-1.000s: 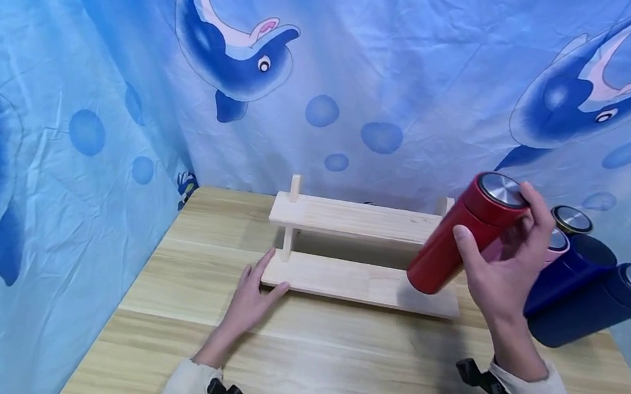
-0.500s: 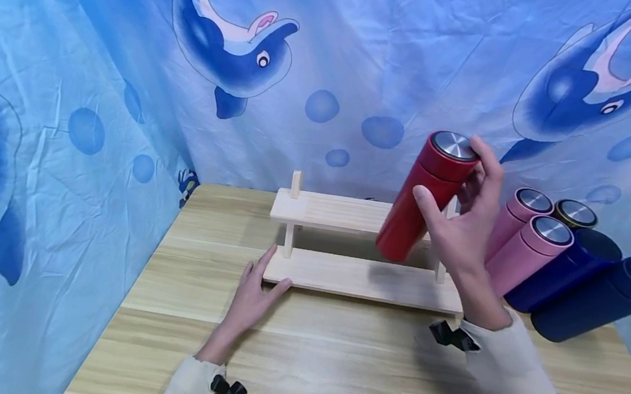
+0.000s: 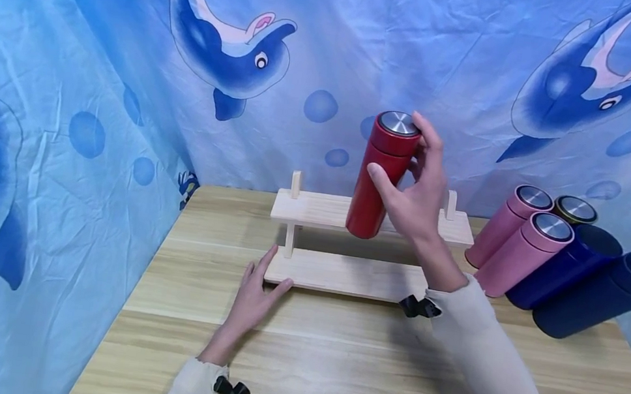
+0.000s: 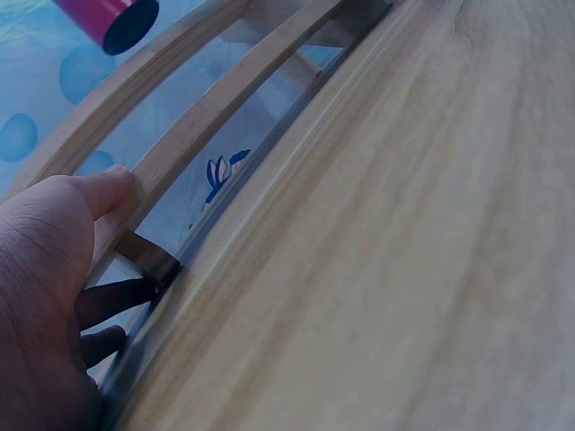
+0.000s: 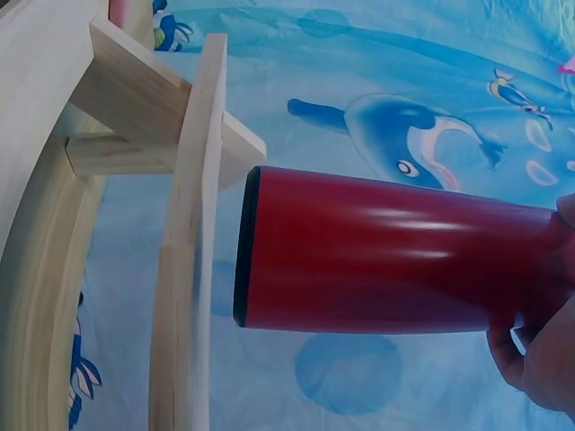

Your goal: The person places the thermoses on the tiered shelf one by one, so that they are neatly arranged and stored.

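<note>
At about half past twelve from the person, the red bottle (image 3: 369, 190) hangs over the upper board (image 3: 314, 210) of a wooden shelf (image 3: 290, 238), leaning slightly, with its lid toward one o'clock. The right hand (image 3: 418, 196) holds it, thumb on the near side and fingers round the far side toward the lid. A strip of blue cloth (image 5: 373, 373) shows between the bottle's base and the wood in the right wrist view, so the two are apart.

Around eleven o'clock, the left hand (image 3: 252, 298) has its fingers spread wide against the left end of the lower board (image 3: 347, 274), the thumb touching its front edge.

Judging by how things lie, the work looks to be at an early point: one bottle is lifted and brought over the shelf, while its setting down is not yet done. Neither board shows a bottle resting on it. Grouped on the table (image 3: 329, 376) at two o'clock are five others, none in a hand: a rear pink bottle (image 3: 500, 229), a front pink bottle (image 3: 524, 255), a blue bottle (image 3: 562, 270), a navy bottle (image 3: 598, 301) and a mostly hidden bottle (image 3: 576, 209) behind.
</note>
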Available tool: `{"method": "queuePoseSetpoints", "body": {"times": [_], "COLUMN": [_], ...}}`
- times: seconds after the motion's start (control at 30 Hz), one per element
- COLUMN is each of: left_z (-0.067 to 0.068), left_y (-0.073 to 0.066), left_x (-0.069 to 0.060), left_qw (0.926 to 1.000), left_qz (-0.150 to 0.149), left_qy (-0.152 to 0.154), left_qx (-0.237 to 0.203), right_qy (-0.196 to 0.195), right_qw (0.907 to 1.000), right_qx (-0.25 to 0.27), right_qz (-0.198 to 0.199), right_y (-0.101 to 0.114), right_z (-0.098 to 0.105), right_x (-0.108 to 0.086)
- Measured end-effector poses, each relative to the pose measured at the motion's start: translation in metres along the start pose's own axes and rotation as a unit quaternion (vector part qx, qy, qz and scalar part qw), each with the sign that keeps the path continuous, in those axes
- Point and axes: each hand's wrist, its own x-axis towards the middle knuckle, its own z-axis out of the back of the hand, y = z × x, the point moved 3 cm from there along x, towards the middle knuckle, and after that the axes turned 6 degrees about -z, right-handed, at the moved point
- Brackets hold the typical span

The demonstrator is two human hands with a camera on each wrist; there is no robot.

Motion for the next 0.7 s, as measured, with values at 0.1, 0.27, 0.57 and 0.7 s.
{"method": "queuePoseSetpoints", "body": {"times": [0.1, 0.27, 0.57, 0.7], "left_z": [-0.001, -0.001, -0.001, -0.001], "left_y": [0.0, -0.002, -0.002, -0.003], "left_x": [0.0, -0.001, 0.0, 0.0], "left_qw": [1.0, 1.0, 1.0, 1.0], "left_qz": [-0.001, -0.003, -0.001, 0.0], "left_qy": [-0.002, -0.001, -0.003, -0.006], "left_qx": [-0.002, -0.003, 0.001, 0.001], "right_qy": [0.007, 0.01, 0.008, 0.008], "right_qw": [0.9999, 0.9999, 0.9999, 0.9997], "right_qx": [-0.008, -0.012, -0.007, -0.009], "right_qz": [0.006, 0.004, -0.009, -0.019], "right_y": [-0.004, -0.009, -0.013, -0.014], "right_z": [-0.011, -0.025, -0.043, -0.052], "right_x": [0.002, 0.002, 0.005, 0.004]}}
